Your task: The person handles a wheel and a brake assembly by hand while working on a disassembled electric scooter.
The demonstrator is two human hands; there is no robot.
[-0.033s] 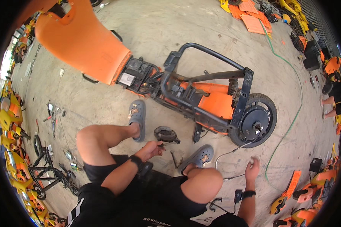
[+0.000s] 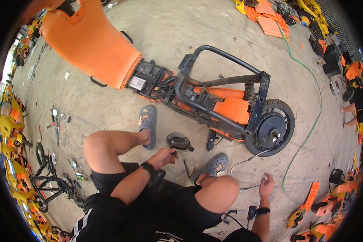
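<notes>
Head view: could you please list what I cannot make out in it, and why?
All in the head view:
- Left hand: what it may hold; the curled fingers cover it.
- Right hand: what is at its fingertips; too small.
- Orange body panel: its far end; cut off by the upper edge.
- Hub-motor wheel: its far side; hidden behind the wheel itself.

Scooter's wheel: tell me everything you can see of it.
The wheel sits at the picture's right end of the scooter, flat side toward the camera. A black, treaded, rubber-looking tire rings a dark rim with openings around a smooth black disc; a metal-looking axle end juts from its centre. A grey cable runs from there toward the right knee. The frame overlaps its upper left; contact with the tire is unclear.
</notes>
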